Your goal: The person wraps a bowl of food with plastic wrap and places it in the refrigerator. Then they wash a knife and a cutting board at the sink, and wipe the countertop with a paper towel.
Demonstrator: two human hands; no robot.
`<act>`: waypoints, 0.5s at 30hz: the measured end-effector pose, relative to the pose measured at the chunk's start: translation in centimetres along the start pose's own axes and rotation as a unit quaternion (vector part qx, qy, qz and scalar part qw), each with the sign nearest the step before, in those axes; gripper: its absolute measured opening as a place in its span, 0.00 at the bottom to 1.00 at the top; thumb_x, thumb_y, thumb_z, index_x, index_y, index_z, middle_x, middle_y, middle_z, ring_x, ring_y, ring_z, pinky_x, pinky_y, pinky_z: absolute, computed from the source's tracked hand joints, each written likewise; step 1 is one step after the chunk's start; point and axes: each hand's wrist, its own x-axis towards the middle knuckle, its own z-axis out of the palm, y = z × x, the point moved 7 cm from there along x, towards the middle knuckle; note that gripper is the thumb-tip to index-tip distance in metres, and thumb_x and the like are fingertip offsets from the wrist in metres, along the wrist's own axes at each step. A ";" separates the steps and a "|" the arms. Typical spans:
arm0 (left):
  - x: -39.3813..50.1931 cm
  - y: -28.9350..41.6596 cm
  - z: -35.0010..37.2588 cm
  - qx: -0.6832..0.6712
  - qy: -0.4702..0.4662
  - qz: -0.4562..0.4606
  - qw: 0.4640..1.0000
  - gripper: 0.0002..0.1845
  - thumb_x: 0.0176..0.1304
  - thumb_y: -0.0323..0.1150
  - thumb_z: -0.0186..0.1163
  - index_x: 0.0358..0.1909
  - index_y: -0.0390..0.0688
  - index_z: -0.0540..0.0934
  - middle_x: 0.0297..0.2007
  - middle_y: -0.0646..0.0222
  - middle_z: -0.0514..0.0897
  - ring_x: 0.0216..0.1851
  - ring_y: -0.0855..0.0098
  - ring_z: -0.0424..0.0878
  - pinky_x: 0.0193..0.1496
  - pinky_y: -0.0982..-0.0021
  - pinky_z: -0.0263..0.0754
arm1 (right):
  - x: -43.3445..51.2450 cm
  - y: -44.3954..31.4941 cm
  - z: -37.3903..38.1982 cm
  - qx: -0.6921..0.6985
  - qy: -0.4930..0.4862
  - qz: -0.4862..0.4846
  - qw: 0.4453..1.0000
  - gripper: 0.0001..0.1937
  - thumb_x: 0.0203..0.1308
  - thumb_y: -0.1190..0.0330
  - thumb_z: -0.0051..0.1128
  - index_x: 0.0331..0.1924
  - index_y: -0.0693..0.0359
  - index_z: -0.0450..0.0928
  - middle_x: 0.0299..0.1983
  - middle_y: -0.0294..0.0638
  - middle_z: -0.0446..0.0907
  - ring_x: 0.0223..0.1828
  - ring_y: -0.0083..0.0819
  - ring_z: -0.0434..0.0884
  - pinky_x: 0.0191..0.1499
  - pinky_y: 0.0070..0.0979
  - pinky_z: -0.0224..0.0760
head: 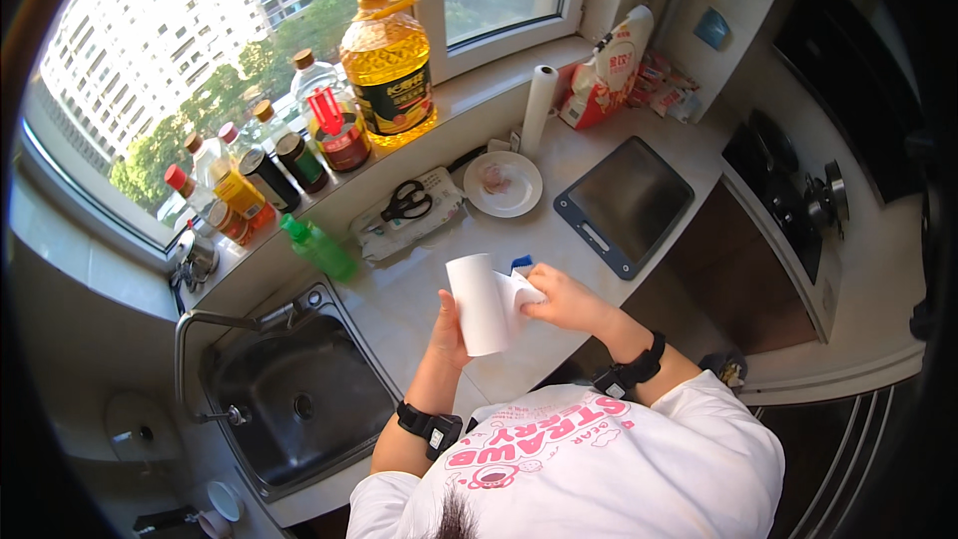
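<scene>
A white paper towel roll (477, 307) is held over the counter in front of me. My left hand (449, 333) grips it from the left side, thumb up along the roll. With my right hand (563, 298) I pinch the loose, crumpled end of the paper (518, 298), which still joins the roll. Just beyond that hand lies a small blue object (522, 263), partly hidden by the paper. Farther back a white plate (503, 184) carries a bit of pinkish food residue. Black-handled scissors (409, 201) rest on a soft printed packet (419, 224).
On the left is a steel sink (299, 404) with a faucet (217, 320). A green bottle (320, 248) stands by its back corner. Sauce bottles and a large oil jug (389, 67) line the windowsill. A cutting board (625, 206) lies at right, before the stove (775, 202).
</scene>
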 end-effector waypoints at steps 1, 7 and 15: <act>0.2 -0.4 -0.3 0.002 0.016 -0.016 1.000 0.55 0.45 0.76 0.52 0.66 0.43 0.61 0.57 0.57 0.73 0.56 0.58 0.75 0.53 0.53 0.76 | -0.1 0.1 -0.8 -0.002 0.007 0.004 1.000 0.33 0.55 0.54 0.63 0.60 0.64 0.67 0.54 0.50 0.68 0.56 0.45 0.71 0.57 0.33 0.65; 3.9 -3.3 0.4 0.080 0.088 -0.041 0.992 0.46 0.58 0.66 0.51 0.67 0.42 0.58 0.61 0.57 0.70 0.59 0.57 0.73 0.60 0.53 0.69 | -1.1 0.2 -7.2 0.354 0.163 -0.206 0.897 0.23 0.62 0.69 0.54 0.62 0.60 0.67 0.67 0.43 0.61 0.66 0.33 0.62 0.66 0.27 0.53; 17.1 -11.7 6.7 0.091 0.003 -0.139 0.986 0.39 0.65 0.60 0.46 0.68 0.43 0.56 0.60 0.57 0.71 0.58 0.53 0.73 0.58 0.49 0.69 | -1.7 7.5 -17.4 0.569 0.141 -0.299 0.753 0.23 0.67 0.49 0.43 0.55 0.59 0.66 0.53 0.50 0.73 0.59 0.42 0.72 0.66 0.38 0.58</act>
